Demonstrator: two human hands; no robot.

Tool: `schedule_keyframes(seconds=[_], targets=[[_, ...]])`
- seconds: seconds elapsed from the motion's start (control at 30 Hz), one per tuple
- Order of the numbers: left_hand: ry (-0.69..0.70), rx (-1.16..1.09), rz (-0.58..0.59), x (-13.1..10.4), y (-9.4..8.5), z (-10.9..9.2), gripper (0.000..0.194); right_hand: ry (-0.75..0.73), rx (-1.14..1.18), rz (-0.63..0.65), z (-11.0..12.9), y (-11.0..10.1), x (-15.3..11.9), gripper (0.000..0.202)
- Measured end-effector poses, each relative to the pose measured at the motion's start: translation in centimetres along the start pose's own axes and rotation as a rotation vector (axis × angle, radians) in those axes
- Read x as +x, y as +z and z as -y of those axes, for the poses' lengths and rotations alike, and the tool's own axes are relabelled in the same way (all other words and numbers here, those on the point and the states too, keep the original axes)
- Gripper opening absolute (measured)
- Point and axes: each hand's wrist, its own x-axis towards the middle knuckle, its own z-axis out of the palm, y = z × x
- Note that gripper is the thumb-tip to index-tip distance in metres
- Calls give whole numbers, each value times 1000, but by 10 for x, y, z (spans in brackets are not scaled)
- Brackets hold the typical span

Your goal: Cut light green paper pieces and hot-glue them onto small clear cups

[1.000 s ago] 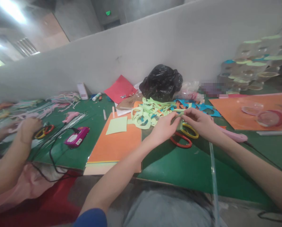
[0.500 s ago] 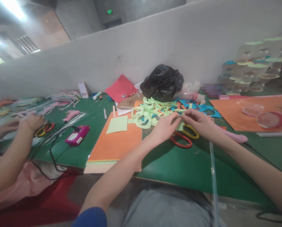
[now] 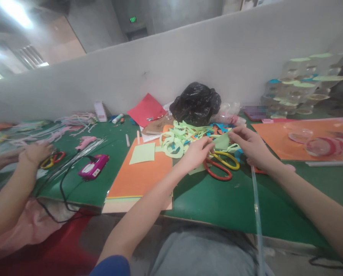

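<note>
Between my hands is a small green paper piece (image 3: 221, 142). My left hand (image 3: 198, 153) pinches its lower left edge. My right hand (image 3: 250, 143) has thumb and fingers closed on its upper right corner. Scissors with red and yellow handles (image 3: 220, 177) lie on the table just below the paper. Behind my left hand is a heap of light green paper scraps (image 3: 174, 142). A light green square (image 3: 142, 153) rests on a stack of orange sheets (image 3: 142, 178). A clear glue stick (image 3: 257, 207) hangs down below my right hand.
A black plastic bag (image 3: 196, 103) sits behind the scraps. Orange sheets (image 3: 275, 140) with clear plastic cups are at the right. At the left, a person's hands (image 3: 38, 153) are near other scissors and a magenta box (image 3: 93, 167).
My hands have moved slightly apart, and the green paper between them now shows more fully. My right hand has shifted a little and covers more of the pink tool beside it.
</note>
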Motion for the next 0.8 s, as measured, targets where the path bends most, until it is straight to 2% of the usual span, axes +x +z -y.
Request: schedule_keyframes(seconds=[0.1, 0.2, 0.33, 0.6, 0.8], targets=[[-19, -81, -17, 1, 1, 1, 16, 15, 34, 43, 0, 2, 0, 48], [-42, -185, -49, 3, 3, 1, 15, 43, 44, 154, 0, 6, -1, 56], [-3, -231, -61, 1, 7, 1, 17, 102, 0, 256, -2, 15, -6, 56], [18, -278, -28, -2, 10, -1, 15, 169, -40, 218, -7, 16, -6, 64], [-47, -318, 24, 1, 11, 3, 15, 190, -80, 212, -4, 4, -3, 49]])
